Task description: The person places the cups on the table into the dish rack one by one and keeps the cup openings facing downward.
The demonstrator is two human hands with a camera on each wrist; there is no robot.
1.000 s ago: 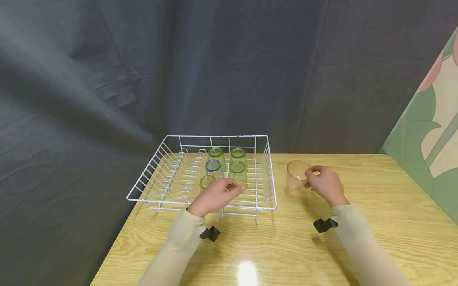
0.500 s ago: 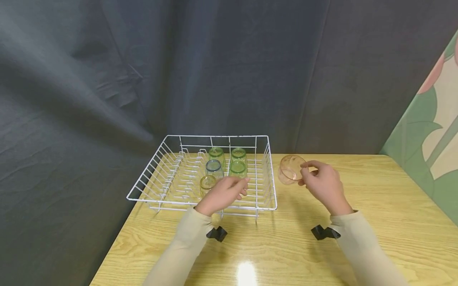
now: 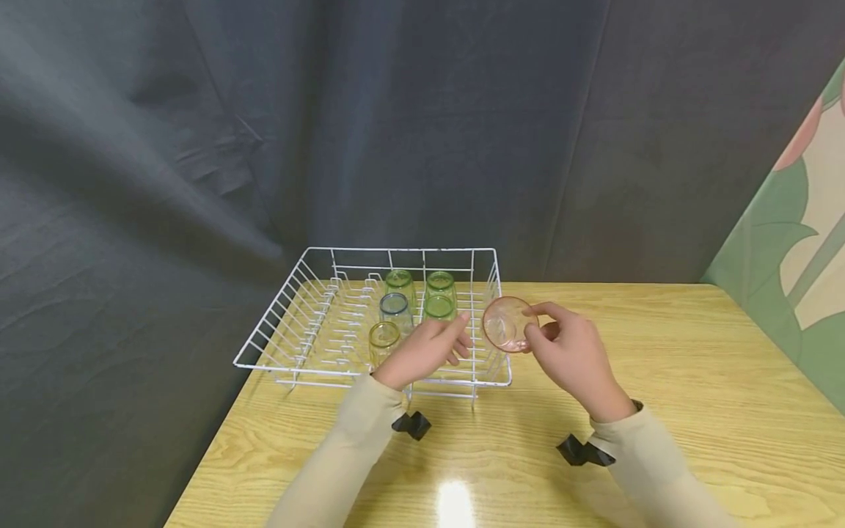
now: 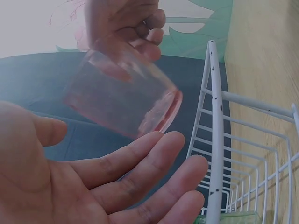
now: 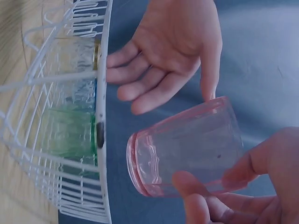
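My right hand (image 3: 573, 356) pinches a clear pink drinking glass (image 3: 505, 326) between thumb and fingers, close to its mouth. The glass is held in the air, tilted, at the right edge of the white wire rack (image 3: 403, 249). In the right wrist view its thick ribbed base points towards the rack. My left hand (image 3: 425, 348) hovers over the front of the rack with fingers extended, and nothing is in it. From the left wrist view, its palm faces the glass and its fingertips (image 4: 170, 142) come near the base; whether they touch cannot be told.
Inside the rack several glasses stand upside down: green ones (image 3: 441, 282), a blue one (image 3: 395, 308) and a yellow one (image 3: 384, 336). The rack rests on a wooden table (image 3: 660, 345). Behind the table hangs a dark curtain (image 3: 462, 132).
The pink glass has been lifted from the table by my right hand, tilted and carried left to the rack's edge. My left hand has moved slightly right and its fingers have spread.
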